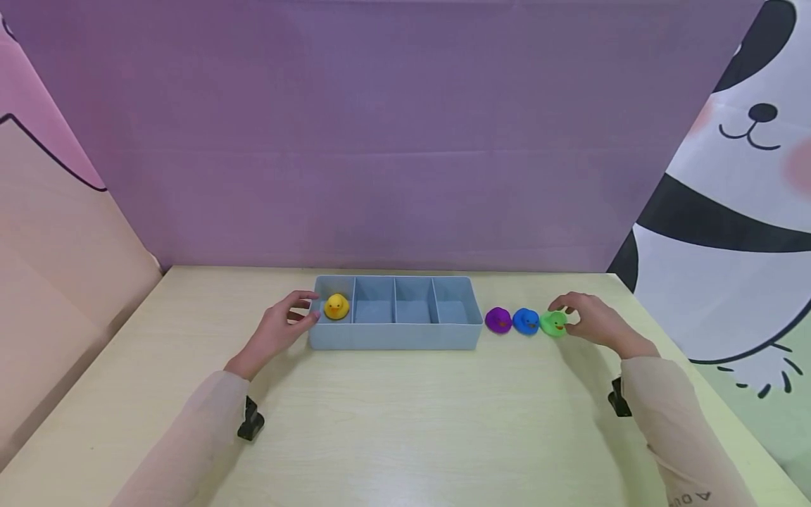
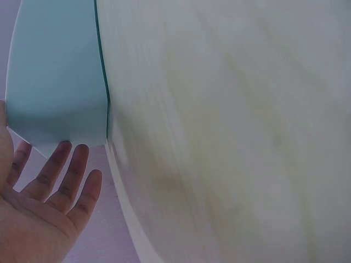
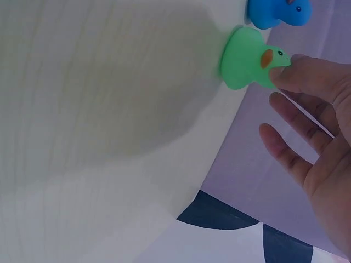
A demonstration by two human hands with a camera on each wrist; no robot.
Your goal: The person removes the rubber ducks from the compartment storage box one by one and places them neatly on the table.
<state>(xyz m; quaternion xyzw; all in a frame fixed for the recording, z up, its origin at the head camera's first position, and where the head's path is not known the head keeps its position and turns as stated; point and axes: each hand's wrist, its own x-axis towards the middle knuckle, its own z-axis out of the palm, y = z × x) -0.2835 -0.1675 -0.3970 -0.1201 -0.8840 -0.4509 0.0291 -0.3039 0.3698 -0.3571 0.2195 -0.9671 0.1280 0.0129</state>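
Observation:
My right hand pinches the head of a green rubber duck between thumb and forefinger, its other fingers spread, as the right wrist view shows. A blue duck and a purple duck stand in a row to the left of the green one. At the left end of a light blue divided box, my left hand has its fingertips and thumb right at the end wall and rim, fingers fairly straight. A yellow duck sits in the box's leftmost compartment.
The box stands near the back of a pale wooden table, with a purple cloth backdrop behind it. A panda-printed panel borders the table's right side, and another printed panel the left.

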